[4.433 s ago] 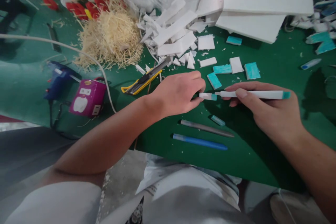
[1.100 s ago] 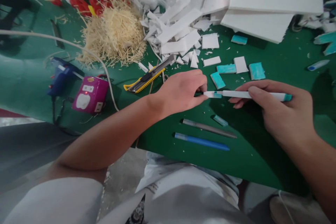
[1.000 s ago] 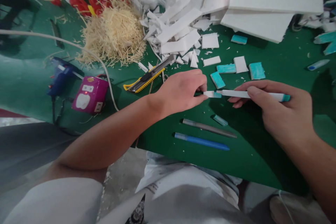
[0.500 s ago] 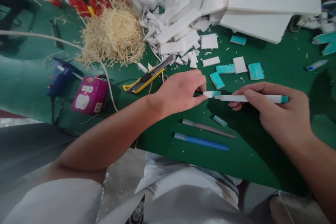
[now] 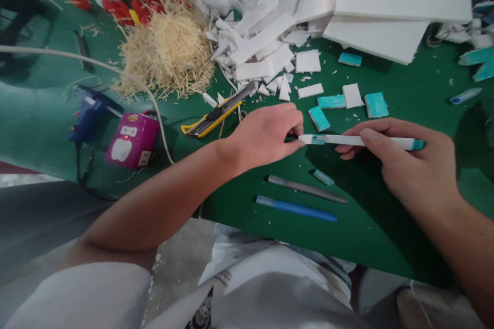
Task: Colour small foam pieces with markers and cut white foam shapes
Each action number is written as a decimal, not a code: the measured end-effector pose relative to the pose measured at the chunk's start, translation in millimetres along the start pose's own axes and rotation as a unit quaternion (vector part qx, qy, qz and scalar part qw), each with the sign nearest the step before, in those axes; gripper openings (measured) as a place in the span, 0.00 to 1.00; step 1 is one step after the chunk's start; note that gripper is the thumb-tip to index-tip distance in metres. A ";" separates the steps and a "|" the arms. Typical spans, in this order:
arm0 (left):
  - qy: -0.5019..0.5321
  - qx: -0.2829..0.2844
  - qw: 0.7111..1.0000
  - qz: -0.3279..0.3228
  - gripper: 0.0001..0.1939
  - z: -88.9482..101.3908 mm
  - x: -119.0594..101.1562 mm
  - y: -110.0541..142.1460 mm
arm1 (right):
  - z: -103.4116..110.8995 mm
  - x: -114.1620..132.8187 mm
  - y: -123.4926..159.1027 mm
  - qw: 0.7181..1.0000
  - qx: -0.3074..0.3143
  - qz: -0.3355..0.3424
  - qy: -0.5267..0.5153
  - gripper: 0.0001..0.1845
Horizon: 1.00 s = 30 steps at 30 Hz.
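My left hand (image 5: pixel 272 131) pinches a small white foam piece (image 5: pixel 307 139) by one end; its free end is coloured teal. In my right hand (image 5: pixel 409 151) is a white marker (image 5: pixel 347 140) with a teal end, its tip touching the coloured part of the piece. Just beyond the hands lie teal-painted foam pieces (image 5: pixel 319 118) and a plain white foam square (image 5: pixel 352 95). Nearer to me are a teal marker cap (image 5: pixel 323 177), a grey marker (image 5: pixel 306 188) and a blue marker (image 5: pixel 296 208).
A yellow utility knife (image 5: pixel 216 113) with its blade out lies beside my left hand. Left are a purple power adapter (image 5: pixel 133 140), a blue glue gun (image 5: pixel 90 110) and a white cable (image 5: pixel 127 77). Behind are wood shavings (image 5: pixel 170 51), foam scraps (image 5: pixel 262 46) and foam sheets (image 5: pixel 397 2).
Teal has spread over the free end of the foam piece since the earliest frame. My right hand has made small shifts with the marker; my left hand keeps its pinch.
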<state>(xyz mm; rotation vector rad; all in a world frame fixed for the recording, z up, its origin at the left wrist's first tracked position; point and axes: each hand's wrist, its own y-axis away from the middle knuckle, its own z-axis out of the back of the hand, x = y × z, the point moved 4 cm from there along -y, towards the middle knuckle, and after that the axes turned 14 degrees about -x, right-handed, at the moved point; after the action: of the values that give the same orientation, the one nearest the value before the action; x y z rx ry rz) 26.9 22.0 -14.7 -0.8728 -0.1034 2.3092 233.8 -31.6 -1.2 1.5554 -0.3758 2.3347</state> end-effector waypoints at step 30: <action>-0.001 -0.002 1.000 0.001 0.04 0.0 -0.8 -0.3 | -1.3 -3.0 -0.6 1.000 -0.006 0.001 0.004 0.07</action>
<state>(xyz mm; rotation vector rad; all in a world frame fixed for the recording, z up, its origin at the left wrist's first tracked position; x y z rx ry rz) 27.5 21.7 -14.2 -0.8728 -0.1066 2.3130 234.0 -30.8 -4.5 1.5393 -0.3895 2.3348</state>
